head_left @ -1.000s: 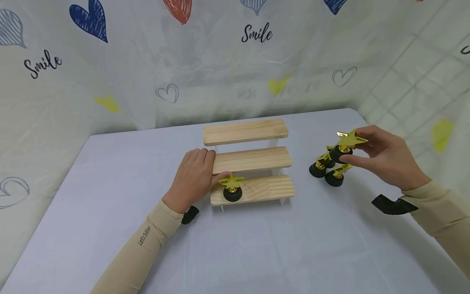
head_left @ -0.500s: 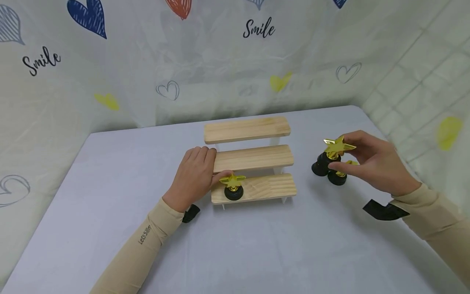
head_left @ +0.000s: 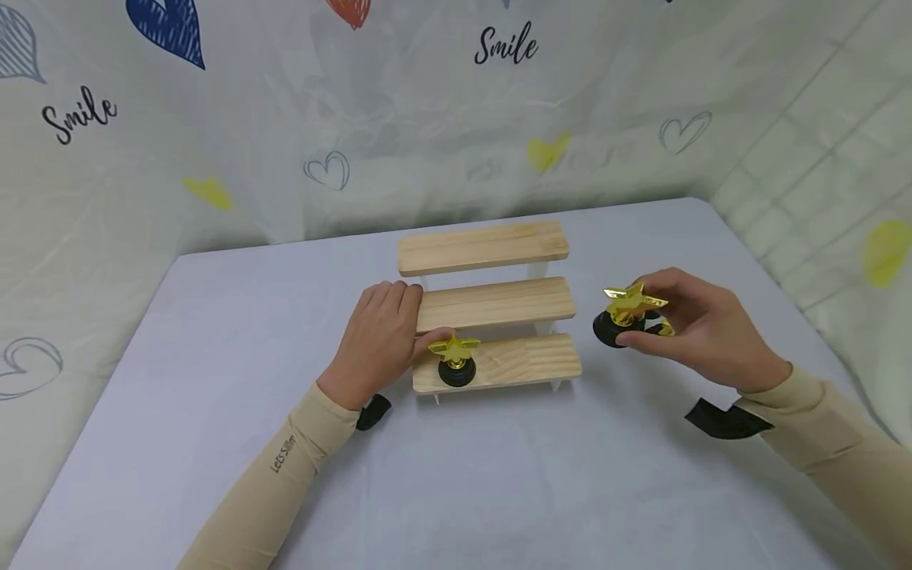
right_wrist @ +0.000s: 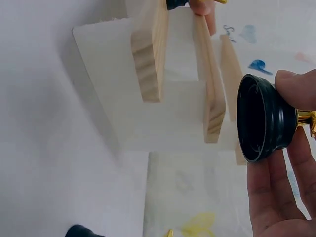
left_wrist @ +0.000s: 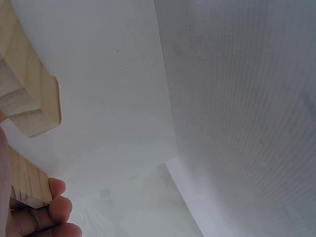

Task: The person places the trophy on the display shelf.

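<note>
A three-step wooden display stand (head_left: 499, 305) with white supports stands on the table. My left hand (head_left: 378, 336) grips the left end of its middle plank, fingers curled round the wood in the left wrist view (left_wrist: 60, 210). On the left part of the lowest plank, close by my left thumb, stands a small star trophy (head_left: 456, 370) with a black base. My right hand (head_left: 712, 332) pinches another gold star trophy (head_left: 627, 301) between thumb and fingers, right of the stand. Its hollow black base (right_wrist: 266, 118) faces the stand in the right wrist view.
More star trophies (head_left: 666, 327) are on the table behind my right hand, mostly hidden by it. A white cloth covers the table (head_left: 499, 483). At the back hangs a pale curtain (head_left: 413, 103) printed with hearts and the word Smile.
My right hand has moved left with its trophy, away from the others and toward the stand. The left hand keeps its grip on the middle plank. The head view has tilted slightly down.
</note>
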`<action>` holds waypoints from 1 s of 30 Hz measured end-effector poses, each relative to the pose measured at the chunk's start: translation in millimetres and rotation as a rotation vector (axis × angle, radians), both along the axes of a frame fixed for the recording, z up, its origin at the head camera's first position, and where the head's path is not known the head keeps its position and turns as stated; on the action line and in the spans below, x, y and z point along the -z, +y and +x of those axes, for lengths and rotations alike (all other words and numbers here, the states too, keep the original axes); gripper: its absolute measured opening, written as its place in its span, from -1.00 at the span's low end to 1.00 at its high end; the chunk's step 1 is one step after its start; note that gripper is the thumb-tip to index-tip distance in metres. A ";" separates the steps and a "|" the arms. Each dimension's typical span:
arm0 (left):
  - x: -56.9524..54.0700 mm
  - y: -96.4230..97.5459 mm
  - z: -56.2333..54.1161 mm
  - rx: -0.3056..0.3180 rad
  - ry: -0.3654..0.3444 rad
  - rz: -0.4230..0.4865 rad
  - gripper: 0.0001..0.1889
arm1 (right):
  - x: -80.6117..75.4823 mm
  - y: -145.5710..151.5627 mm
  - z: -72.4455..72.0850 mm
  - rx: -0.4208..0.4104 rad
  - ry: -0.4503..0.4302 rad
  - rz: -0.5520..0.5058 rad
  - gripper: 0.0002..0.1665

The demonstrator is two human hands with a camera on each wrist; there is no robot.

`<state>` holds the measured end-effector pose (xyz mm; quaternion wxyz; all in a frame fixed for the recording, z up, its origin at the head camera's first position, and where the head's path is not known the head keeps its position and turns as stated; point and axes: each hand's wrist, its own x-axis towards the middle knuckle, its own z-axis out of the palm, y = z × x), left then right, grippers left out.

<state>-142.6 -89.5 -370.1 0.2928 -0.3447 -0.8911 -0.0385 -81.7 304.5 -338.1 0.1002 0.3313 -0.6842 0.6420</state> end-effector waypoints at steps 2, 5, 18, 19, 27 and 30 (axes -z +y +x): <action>-0.2 0.3 -0.1 0.001 0.004 0.000 -0.21 | 2.5 -2.2 0.0 -0.018 -0.002 -0.012 -0.25; 0.1 0.6 -0.3 0.003 0.013 0.000 -0.23 | 6.6 -5.5 0.0 -0.045 -0.005 -0.029 -0.23; 0.4 1.0 -0.6 -0.003 0.006 -0.004 -0.20 | 25.0 -19.0 -2.1 -0.094 0.010 -0.020 -0.21; 0.6 1.0 -0.8 -0.005 0.004 -0.005 -0.21 | 26.4 -19.8 -1.9 -0.088 0.007 -0.015 -0.20; 0.5 1.0 -1.1 -0.022 -0.025 -0.025 -0.26 | 36.4 -28.6 -4.4 -0.081 0.020 -0.008 -0.16; -0.1 1.1 -0.6 -0.023 -0.031 -0.028 -0.27 | 38.4 -31.5 -4.7 -0.073 0.033 0.009 -0.16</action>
